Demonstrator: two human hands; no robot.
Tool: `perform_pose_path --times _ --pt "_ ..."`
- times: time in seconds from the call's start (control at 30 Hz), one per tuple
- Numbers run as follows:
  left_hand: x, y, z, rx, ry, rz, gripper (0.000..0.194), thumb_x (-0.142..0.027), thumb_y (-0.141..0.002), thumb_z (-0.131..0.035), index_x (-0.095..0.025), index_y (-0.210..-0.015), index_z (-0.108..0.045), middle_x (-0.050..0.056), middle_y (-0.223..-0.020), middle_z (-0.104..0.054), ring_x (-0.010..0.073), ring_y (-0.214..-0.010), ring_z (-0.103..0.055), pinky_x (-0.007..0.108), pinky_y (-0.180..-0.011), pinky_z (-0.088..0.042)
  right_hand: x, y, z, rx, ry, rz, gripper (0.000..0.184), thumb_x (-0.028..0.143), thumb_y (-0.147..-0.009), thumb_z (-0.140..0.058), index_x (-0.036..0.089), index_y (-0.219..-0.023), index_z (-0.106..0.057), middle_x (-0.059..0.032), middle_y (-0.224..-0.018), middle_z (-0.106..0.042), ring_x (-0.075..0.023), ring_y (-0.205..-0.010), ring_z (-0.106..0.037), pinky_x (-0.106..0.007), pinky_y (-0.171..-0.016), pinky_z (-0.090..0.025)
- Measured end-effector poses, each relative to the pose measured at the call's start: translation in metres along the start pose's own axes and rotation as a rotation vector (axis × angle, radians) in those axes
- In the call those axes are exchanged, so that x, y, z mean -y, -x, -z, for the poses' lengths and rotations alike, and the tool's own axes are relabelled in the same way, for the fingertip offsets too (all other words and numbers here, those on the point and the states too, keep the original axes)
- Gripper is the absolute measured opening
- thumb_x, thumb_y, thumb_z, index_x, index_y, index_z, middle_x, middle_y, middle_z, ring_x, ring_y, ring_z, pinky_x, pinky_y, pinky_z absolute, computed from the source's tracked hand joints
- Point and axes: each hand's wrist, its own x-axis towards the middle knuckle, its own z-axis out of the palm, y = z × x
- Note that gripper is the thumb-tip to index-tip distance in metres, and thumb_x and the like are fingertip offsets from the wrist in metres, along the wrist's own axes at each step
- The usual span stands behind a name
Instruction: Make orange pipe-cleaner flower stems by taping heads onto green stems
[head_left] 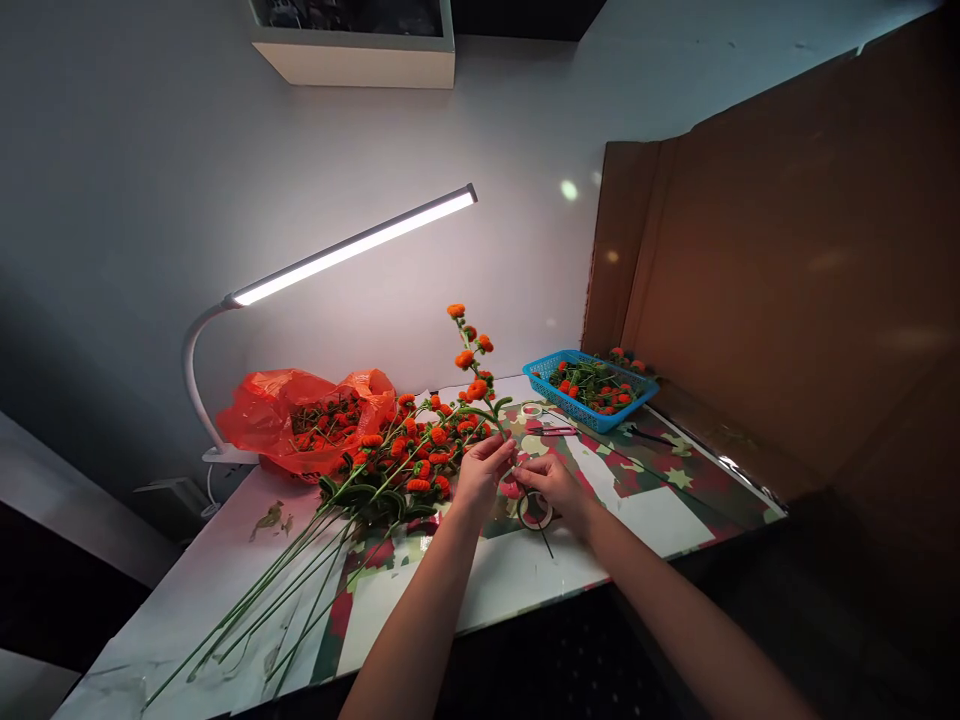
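Note:
My left hand (484,475) is closed on the green stem of an artificial flower spray (477,388) with orange pompom blooms. The spray stands upright above my fingers, leaning slightly left. Just beside it, my right hand (553,485) pinches close to the lower stem, at what looks like tape; the fingertips partly hide it. A roll of dark green tape (535,510) with a pale core is right below the right fingers. The stem's thin lower end (548,544) shows past the roll. Several finished-looking flower sprays (420,460) lie left of my hands, their long stems pointing toward the front left.
A red plastic bag (262,410) of orange blooms sits at the back left under a lit lamp (356,245). At the back right stand a blue basket (589,412) with flower pieces, pink-handled scissors (551,431) and another tape roll (532,410). A cardboard sheet (772,260) walls the right side.

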Motion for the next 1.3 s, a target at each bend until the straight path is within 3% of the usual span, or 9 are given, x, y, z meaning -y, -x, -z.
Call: perform_pose_path --times 0.33,0.47,0.6,0.7,0.87,1.13,1.3 --pt "-0.016 -0.001 0.005 0.009 0.033 0.046 0.024 -0.009 -0.060 -0.076 -0.011 -0.083 -0.068 0.006 -0.075 -0.070 0.0100 -0.065 -0.064 0.018 -0.060 -0.049 0.007 0.007 0.001 -0.041 -0.062 -0.113 0.038 0.051 -0.071 -0.065 0.013 -0.070 -0.064 -0.0006 -0.059 -0.056 -0.0080 -0.045 -0.044 -0.021 -0.042 -0.032" --pt "-0.016 -0.001 0.006 0.043 0.031 0.059 0.019 -0.010 -0.061 -0.076 -0.011 -0.077 -0.067 0.006 -0.076 -0.070 0.0115 -0.064 -0.064 0.020 -0.059 -0.050 0.005 0.003 0.005 0.041 -0.071 -0.053 0.034 0.047 -0.073 -0.065 0.013 -0.073 -0.064 0.0014 -0.056 -0.054 -0.0076 -0.047 -0.045 -0.020 -0.044 -0.033" --pt "-0.015 -0.002 0.007 0.090 0.040 0.086 0.021 -0.010 -0.058 -0.078 -0.010 -0.076 -0.066 0.005 -0.073 -0.068 0.0089 -0.059 -0.062 0.018 -0.056 -0.049 0.004 -0.002 0.010 0.180 -0.016 0.020 0.035 0.046 -0.075 -0.064 0.013 -0.065 -0.060 -0.0007 -0.059 -0.058 -0.0092 -0.055 -0.051 -0.021 -0.052 -0.038" --pt "-0.015 -0.002 0.007 0.115 0.052 0.091 0.025 -0.010 -0.057 -0.078 -0.010 -0.078 -0.066 0.002 -0.069 -0.066 0.0064 -0.055 -0.059 0.016 -0.054 -0.047 0.003 -0.004 0.012 0.239 -0.003 -0.021 0.036 0.048 -0.075 -0.063 0.014 -0.068 -0.056 0.0015 -0.055 -0.055 -0.0072 -0.047 -0.045 -0.020 -0.045 -0.033" --pt "-0.016 -0.002 0.006 0.102 0.065 0.059 0.023 -0.011 -0.056 -0.079 -0.011 -0.073 -0.064 0.000 -0.067 -0.063 0.0059 -0.056 -0.057 0.017 -0.056 -0.046 -0.001 -0.004 0.011 0.186 0.015 -0.080 0.034 0.050 -0.075 -0.060 0.018 -0.070 -0.049 0.0101 -0.044 -0.035 -0.0034 -0.034 -0.022 -0.019 -0.032 -0.016" --pt "-0.013 -0.003 0.004 0.123 0.077 0.071 0.023 -0.010 -0.060 -0.076 -0.011 -0.080 -0.066 0.001 -0.069 -0.063 0.0055 -0.056 -0.056 0.017 -0.055 -0.044 0.008 -0.004 0.003 0.173 0.017 -0.023 0.034 0.049 -0.073 -0.062 0.016 -0.072 -0.055 0.0081 -0.049 -0.035 -0.0035 -0.040 -0.023 -0.021 -0.038 -0.015" --pt "-0.014 -0.002 0.003 0.134 0.123 0.059 0.024 -0.009 -0.064 -0.073 -0.013 -0.087 -0.066 0.000 -0.070 -0.062 0.0045 -0.057 -0.055 0.015 -0.055 -0.045 0.007 -0.005 -0.001 0.138 -0.049 -0.045 0.037 0.048 -0.068 -0.066 0.016 -0.059 -0.050 0.0075 -0.046 -0.035 -0.0044 -0.040 -0.026 -0.021 -0.039 -0.017"
